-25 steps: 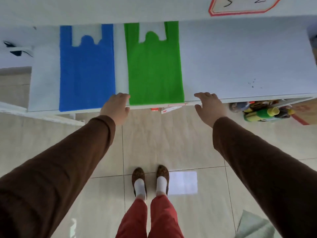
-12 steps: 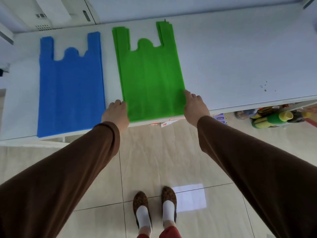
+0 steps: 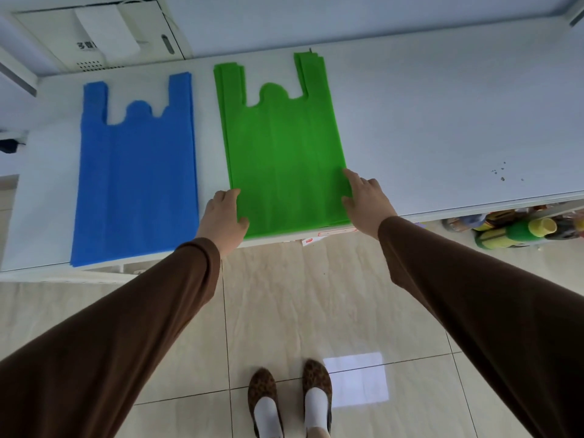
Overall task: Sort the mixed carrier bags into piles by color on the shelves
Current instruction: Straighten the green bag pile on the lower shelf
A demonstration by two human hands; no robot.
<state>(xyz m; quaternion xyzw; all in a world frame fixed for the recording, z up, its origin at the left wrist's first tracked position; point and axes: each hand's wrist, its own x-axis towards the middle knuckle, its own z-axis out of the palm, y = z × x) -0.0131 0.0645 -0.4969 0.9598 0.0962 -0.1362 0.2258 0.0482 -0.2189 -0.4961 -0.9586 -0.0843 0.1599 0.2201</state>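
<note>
A beige tiled floor (image 3: 284,295) runs under a long white shelf (image 3: 442,121) that spans the upper half of the view, its front edge nearest the person. Two flat piles of carrier bags lie on the shelf with handles pointing to the back edge: the blue bags (image 3: 136,184) toward the left end, the green bags (image 3: 284,165) just beside them nearer the middle, a strip of bare shelf between the two. Brown sleeves (image 3: 126,327) reach in from below. The left hand (image 3: 222,216) rests flat, fingers loose, at the green pile's front left corner; the right hand (image 3: 366,200) lies open with fingers spread against its right edge near the front. Neither hand is closed on anything. Bottles (image 3: 512,230) sit on a lower level at the right.
</note>
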